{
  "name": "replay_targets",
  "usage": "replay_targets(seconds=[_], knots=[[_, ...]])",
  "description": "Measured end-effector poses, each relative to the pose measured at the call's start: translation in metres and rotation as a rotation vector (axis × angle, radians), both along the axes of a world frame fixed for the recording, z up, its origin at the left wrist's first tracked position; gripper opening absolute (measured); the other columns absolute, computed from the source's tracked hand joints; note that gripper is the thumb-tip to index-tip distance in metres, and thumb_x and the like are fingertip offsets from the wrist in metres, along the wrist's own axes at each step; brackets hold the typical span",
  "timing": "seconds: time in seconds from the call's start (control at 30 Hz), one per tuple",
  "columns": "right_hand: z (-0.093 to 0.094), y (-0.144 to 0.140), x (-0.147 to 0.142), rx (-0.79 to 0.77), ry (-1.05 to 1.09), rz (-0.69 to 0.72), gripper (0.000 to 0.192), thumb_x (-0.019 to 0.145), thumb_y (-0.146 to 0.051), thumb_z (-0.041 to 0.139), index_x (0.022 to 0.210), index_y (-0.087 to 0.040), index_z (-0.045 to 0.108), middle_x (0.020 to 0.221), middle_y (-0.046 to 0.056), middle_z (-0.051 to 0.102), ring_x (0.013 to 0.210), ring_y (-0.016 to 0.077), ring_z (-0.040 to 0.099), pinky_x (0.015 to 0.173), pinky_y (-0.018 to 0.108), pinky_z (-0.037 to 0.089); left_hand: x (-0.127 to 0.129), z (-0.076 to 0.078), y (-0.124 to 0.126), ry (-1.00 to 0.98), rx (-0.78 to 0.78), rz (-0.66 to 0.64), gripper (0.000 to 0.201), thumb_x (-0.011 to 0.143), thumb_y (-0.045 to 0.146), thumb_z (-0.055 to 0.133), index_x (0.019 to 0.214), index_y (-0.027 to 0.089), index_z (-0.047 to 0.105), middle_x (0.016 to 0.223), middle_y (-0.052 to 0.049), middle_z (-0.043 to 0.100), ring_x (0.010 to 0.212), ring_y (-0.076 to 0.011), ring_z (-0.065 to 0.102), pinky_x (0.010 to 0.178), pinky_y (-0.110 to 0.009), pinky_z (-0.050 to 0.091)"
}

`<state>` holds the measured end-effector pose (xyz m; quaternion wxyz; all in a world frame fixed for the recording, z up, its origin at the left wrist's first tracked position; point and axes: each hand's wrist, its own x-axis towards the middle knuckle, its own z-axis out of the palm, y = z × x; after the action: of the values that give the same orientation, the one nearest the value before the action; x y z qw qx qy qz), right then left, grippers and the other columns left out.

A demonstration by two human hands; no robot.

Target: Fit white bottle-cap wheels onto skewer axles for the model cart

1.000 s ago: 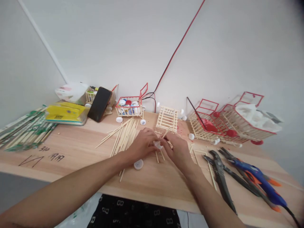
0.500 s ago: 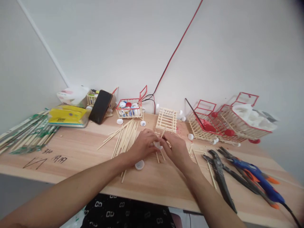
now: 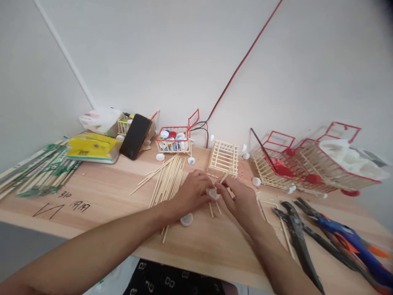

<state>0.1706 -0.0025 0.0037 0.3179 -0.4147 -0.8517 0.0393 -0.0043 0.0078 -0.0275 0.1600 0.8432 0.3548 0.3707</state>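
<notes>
The white bottle cap (image 3: 213,193) sits pinched between my two hands above the wooden table (image 3: 101,192), with a thin stick (image 3: 224,178) rising from it, long axis slanting up and away toward the bare stick cart (image 3: 223,157). My left hand (image 3: 192,190) and right hand (image 3: 242,200) meet at the cap, fingers closed on it. A second cap (image 3: 186,219) lies just nearer me.

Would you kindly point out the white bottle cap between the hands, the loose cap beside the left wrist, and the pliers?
white bottle cap (image 3: 213,193), head view, on its visible top.
loose cap (image 3: 186,220), head view, centre of its top.
pliers (image 3: 297,229), head view, on the dark handles.
</notes>
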Motion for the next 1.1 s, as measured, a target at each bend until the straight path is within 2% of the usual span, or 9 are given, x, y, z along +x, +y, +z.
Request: replay_targets(seconds=[0.43,1.1], knots=[[-0.0014,0.0022,0.0005,0.022,0.003,0.003,0.020,0.091,-0.027,0.048,0.074,-0.019,0.056,0.067,0.002,0.060,0.064,0.0157,0.055,0.058,0.026,0.038,0.0018,-0.0027,0.0023,0.007,-0.022,0.005,0.025,0.073,0.032,0.071,0.092,0.016,0.066,0.091,-0.005,0.066,0.097,-0.0219,0.051,0.086,-0.035,0.037],[-0.0033,0.0035,0.0022,-0.108,0.034,-0.024,0.020,0.092,-0.029,0.046,0.080,-0.019,0.058,0.072,0.002,0.064,0.070,0.0165,0.056,0.065,0.027,0.039,0.0009,0.0066,-0.0002,0.054,-0.107,0.039,0.022,0.075,0.028,0.070,0.093,0.017,0.067,0.089,-0.006,0.065,0.095,-0.0226,0.051,0.085,-0.037,0.039]])
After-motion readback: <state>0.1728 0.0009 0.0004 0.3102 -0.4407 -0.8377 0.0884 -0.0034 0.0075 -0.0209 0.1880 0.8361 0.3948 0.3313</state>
